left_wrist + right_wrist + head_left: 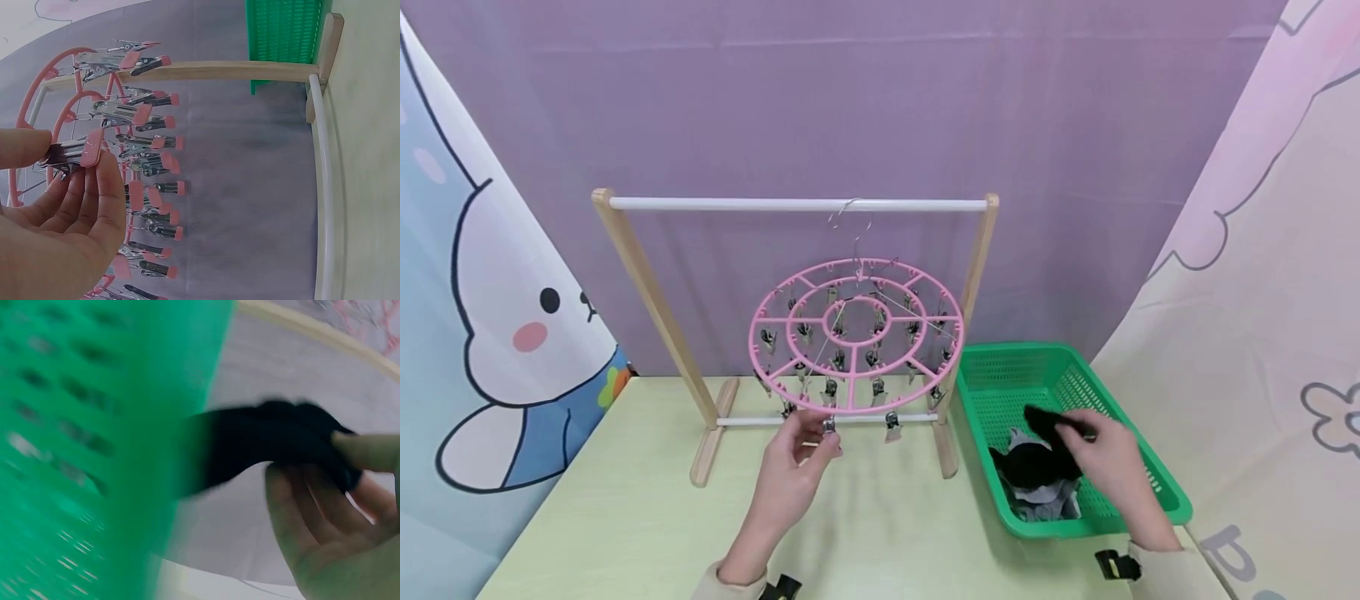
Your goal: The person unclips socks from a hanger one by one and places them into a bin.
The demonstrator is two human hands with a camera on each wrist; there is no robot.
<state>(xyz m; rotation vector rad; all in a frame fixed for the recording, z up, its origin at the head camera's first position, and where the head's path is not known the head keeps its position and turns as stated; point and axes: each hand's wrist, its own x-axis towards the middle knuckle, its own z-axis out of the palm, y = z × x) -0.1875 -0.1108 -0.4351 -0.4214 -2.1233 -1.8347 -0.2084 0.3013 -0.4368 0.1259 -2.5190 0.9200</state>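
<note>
A pink round clip hanger (852,408) hangs by its hook from the white rail of a wooden rack. At its near edge my left hand (786,471) pinches one metal clip (74,153) with pink tips between thumb and fingers. Over the green basket (1176,504), my right hand (1108,462) grips a black sock (275,440) by one end; the rest droops toward the basket. Below it, a heap of grey and black socks (1045,493) lies in the basket, too bunched up to tell apart.
The rack's wooden post (655,304) and white top rail (737,204) stand behind and left of the hanger. Several other clips (159,162) dangle from the rings. A purple cloth (880,100) hangs behind, and the pale table (617,517) lies beneath.
</note>
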